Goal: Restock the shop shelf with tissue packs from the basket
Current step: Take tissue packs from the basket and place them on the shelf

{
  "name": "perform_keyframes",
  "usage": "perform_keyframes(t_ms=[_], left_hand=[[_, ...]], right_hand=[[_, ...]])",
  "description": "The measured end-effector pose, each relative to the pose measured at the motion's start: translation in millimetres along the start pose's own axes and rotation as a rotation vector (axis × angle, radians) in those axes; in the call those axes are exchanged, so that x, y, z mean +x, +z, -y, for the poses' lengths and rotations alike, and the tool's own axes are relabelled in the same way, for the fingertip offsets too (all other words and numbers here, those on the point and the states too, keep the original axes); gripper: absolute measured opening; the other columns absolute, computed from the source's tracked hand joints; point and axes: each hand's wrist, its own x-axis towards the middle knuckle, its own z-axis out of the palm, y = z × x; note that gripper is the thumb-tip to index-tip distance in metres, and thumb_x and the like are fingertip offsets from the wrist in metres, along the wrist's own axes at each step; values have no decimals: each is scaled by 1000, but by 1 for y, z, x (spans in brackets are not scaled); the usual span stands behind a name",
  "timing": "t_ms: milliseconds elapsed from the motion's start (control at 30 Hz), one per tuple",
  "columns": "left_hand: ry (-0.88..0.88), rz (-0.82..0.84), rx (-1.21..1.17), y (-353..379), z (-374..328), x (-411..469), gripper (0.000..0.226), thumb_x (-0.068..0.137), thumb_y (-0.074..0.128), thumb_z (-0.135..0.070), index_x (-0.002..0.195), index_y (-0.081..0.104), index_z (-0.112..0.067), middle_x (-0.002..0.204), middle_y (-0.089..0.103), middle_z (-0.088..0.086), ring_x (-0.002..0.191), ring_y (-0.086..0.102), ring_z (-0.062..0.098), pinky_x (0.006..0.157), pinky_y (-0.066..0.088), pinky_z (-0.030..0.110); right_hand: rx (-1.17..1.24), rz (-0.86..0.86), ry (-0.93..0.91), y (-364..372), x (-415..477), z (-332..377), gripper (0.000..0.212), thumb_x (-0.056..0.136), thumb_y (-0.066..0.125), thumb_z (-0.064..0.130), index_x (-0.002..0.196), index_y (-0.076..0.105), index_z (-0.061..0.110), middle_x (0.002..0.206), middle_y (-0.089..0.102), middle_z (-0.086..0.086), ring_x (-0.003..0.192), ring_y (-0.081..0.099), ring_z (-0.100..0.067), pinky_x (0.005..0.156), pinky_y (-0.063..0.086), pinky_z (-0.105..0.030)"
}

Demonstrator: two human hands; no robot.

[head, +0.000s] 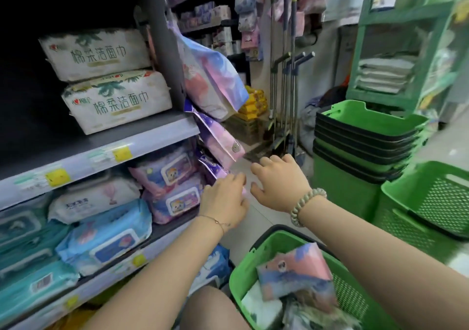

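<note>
Far left of the hands and above them, two white tissue packs [116, 101] lie stacked flat on the shelf [101, 149], labels outward so a shopper can read them. Below that board, level with the hands, wipe packs [172, 197] are crammed in rows. The left hand [223, 200] reaches to the shelf end, fingertips against a purple-pink pack [215, 171] that juts out there. It is probably steadying or straightening it, though I cannot tell whether the fingers pinch it or only touch. Just beside it but apart, the right hand [279, 182] hovers over the floor with fingers loosely spread, holding nothing. Below both wrists sits the green basket [243, 274], with a pink-and-blue tissue pack [297, 271] on top of its load — likely kept close for the next pick. Right of the hands stand stacked green baskets [368, 131].
</note>
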Motion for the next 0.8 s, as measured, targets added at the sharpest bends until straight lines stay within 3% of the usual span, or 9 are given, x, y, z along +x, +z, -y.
perform_keyframes(t_ms=[200,467,700,800], left_hand=[[69,129,-9,59,-29,-8,33,86,55,-30,116,47,-21,117,55,1,109,56,28,82,44,39],[94,383,-43,135,-70,-27,39,89,52,-39,122,46,-20,121,55,3,113,55,29,84,44,38],[-41,737,-191,198,-95,-51,41,82,53,-42,117,49,-21,120,56,4,107,57,27,84,49,35],[-139,873,-260,216,-106,-65,35,90,53,-34,118,52,-13,120,58,9,111,55,27,88,44,33]], right_hand=[[40,99,60,36,-47,-26,29,90,42,40,104,53,17,102,57,-3,97,54,-27,81,33,-37],[116,245,185,89,-116,-45,25,90,42,37,102,53,17,100,56,-2,95,54,-26,80,33,-36],[165,428,351,138,-189,-40,31,89,43,40,108,54,17,107,58,-3,102,54,-26,84,35,-33],[198,509,395,152,-215,-30,36,90,41,47,106,55,19,104,58,-1,101,55,-25,82,35,-34]])
